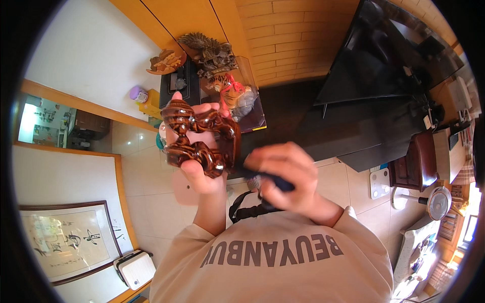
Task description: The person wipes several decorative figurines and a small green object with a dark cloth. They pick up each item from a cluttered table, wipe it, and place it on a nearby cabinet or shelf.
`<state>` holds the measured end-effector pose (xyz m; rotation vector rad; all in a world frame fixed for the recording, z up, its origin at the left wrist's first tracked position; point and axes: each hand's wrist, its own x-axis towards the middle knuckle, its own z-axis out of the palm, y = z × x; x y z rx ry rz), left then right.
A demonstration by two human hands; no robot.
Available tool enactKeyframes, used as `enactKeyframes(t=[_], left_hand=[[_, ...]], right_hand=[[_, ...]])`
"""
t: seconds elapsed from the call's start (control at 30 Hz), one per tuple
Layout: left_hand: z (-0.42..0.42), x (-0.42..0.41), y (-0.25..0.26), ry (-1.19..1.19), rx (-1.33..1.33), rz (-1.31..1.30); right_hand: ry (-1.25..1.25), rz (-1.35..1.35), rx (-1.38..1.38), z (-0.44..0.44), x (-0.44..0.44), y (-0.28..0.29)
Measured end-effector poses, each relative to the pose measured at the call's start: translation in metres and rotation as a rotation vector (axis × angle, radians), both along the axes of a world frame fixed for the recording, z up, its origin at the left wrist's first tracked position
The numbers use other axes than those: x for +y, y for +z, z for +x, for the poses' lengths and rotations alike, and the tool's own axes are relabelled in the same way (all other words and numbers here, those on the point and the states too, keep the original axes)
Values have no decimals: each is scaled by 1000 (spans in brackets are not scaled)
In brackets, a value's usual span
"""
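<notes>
My left hand (pixel 202 181) grips a glossy brown glazed figurine (pixel 227 144) with dark streaks, raised in front of my chest. Its thumb presses the near side, and the fingers wrap behind and show through the gap between the figurine's rounded parts. Just to the right, my right hand (pixel 291 178) is blurred and curled around a dark object (pixel 282 182). Whether that is a cloth or a brush cannot be made out. A small space separates the right hand from the figurine's base.
Beyond the figurine, a tiger figurine (pixel 235 94) with a red ribbon stands in a clear case, near a dark eagle sculpture (pixel 212 53), a carved wooden ornament (pixel 166 62) and a watch (pixel 180 82). A television (pixel 379 57) stands on the black cabinet (pixel 341 128). A fan (pixel 438 202) is at right.
</notes>
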<state>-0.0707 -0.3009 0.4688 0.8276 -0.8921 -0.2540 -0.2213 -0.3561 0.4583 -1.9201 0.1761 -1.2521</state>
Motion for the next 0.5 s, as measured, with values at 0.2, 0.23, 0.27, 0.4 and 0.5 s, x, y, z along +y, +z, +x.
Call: enactKeyframes(t=[0.2, 0.23, 0.27, 0.4, 0.5], left_hand=[[-1, 1, 0, 55, -64, 19], [2, 4, 0, 5, 51, -12], [4, 5, 2, 9, 108, -10], [2, 7, -1, -101, 172, -88], [-2, 8, 0, -205, 168, -159]], right_hand=[[60, -16, 23, 7, 9, -5], [215, 5, 82, 0, 10, 1], [256, 56, 65, -2, 8, 6], [-103, 48, -58, 2, -14, 2], [-44, 53, 58, 18, -10, 5]])
